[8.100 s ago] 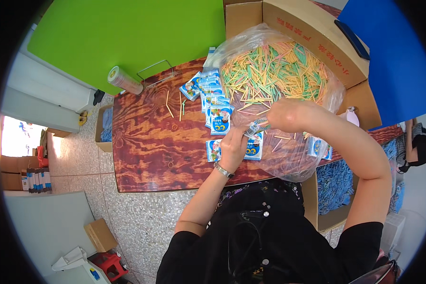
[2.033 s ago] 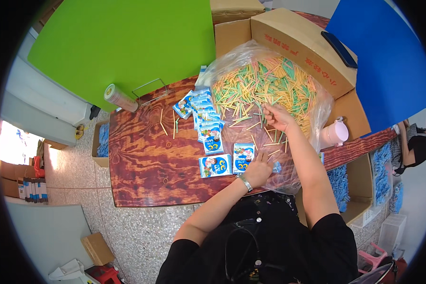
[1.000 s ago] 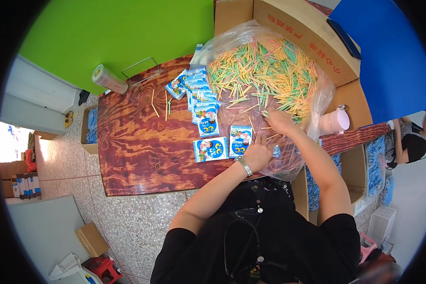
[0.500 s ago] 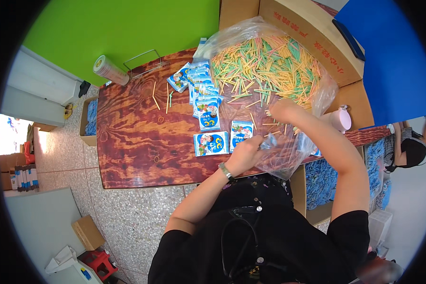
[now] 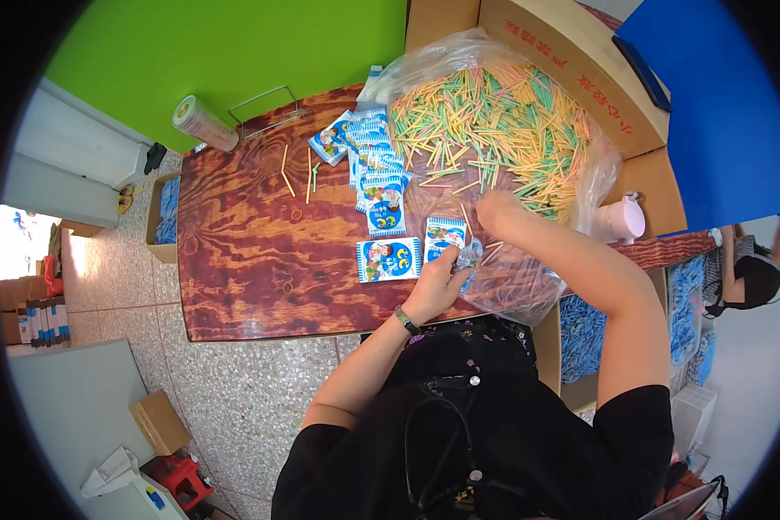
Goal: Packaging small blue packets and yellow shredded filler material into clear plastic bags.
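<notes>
My left hand (image 5: 433, 282) pinches a small, crumpled-looking blue and white packet (image 5: 471, 255) above the near side of the table. Just beyond it to the right, my right hand (image 5: 500, 214) is closed with its fingers pointing down. Its fingertips are mostly hidden, and what they hold cannot be made out. Beside that hand spreads a large pile of thin yellow, green and pink sticks (image 5: 494, 113) on clear plastic sheeting (image 5: 425, 65). Flat blue and white packets lie to the left: an overlapping row (image 5: 381, 195), a single packet (image 5: 388, 260), and another packet (image 5: 442, 236) close to my left hand.
An open cardboard box (image 5: 572, 65) encloses the pile's far and right sides. A pink cup (image 5: 620, 219) stands at right. On the wooden table (image 5: 234, 286) are a few loose sticks (image 5: 308, 176), a wire rack (image 5: 264, 113) and a tall container (image 5: 204, 124). Another person (image 5: 745, 269) is at far right.
My right hand has drawn back left from the edge of the stick pile, nearer the packet. My left hand has shifted slightly left with the packet.
</notes>
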Demonstrator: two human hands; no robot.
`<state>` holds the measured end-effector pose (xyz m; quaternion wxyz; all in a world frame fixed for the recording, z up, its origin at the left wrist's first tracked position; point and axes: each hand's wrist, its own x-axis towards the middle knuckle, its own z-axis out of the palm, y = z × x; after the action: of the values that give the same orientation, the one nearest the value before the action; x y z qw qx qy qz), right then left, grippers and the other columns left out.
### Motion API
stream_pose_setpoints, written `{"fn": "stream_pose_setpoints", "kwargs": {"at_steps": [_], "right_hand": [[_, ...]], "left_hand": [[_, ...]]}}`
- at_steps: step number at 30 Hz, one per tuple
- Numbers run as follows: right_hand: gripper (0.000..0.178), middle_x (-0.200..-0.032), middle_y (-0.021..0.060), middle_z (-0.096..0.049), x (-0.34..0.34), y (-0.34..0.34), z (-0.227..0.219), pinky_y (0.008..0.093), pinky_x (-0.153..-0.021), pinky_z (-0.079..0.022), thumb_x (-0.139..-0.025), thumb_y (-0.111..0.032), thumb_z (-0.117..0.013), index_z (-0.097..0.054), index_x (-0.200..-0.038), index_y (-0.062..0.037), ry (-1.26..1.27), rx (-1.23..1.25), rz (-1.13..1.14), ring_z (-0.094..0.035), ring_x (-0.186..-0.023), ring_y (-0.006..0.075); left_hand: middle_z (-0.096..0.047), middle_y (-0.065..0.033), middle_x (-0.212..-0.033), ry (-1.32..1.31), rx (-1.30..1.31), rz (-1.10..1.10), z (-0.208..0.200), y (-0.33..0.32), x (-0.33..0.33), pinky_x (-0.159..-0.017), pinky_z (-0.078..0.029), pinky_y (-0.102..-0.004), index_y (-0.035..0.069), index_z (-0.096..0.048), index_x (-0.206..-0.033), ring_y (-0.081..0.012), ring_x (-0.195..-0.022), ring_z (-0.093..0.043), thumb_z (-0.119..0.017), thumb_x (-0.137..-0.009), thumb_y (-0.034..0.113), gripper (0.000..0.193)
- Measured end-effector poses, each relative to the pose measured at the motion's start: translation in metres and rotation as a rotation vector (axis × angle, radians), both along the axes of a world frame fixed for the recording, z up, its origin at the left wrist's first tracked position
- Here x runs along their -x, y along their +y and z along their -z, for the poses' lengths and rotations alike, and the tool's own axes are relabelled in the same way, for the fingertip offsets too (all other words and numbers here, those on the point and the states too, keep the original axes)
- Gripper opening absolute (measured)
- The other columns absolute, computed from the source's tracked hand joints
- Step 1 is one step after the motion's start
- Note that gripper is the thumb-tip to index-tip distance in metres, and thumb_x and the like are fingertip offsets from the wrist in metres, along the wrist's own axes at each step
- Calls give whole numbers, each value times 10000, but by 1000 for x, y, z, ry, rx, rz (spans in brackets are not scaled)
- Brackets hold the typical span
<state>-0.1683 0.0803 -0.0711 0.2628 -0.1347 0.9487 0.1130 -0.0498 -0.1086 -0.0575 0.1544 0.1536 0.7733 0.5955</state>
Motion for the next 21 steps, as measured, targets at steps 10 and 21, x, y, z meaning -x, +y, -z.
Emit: {"fn": "stream_pose_setpoints", "kwargs": {"at_steps": [10,21], "right_hand": [[218,-1043,204,-654,4,12,-20,441,-762,-536,-874,-132,-507,-627,-1006,-7,7,7,-20,-645,-983,331],[194,-1072,219,-592,-40,53,-23,464,-793,-504,-855,-92,-518,-491,-1020,7,129,339,-227,-615,-956,377]], "left_hand": [[-652,-130,-849,36,22,-85,7,-8,2,-667,-517,-288,-11,-531,-1035,-175,-761,-653,-662,-863,88,238],[-662,-141,-921,-40,-199,-93,17,-15,14,-683,-544,-323,7,-551,-1057,-212,-847,-670,-727,-825,128,315]]}}
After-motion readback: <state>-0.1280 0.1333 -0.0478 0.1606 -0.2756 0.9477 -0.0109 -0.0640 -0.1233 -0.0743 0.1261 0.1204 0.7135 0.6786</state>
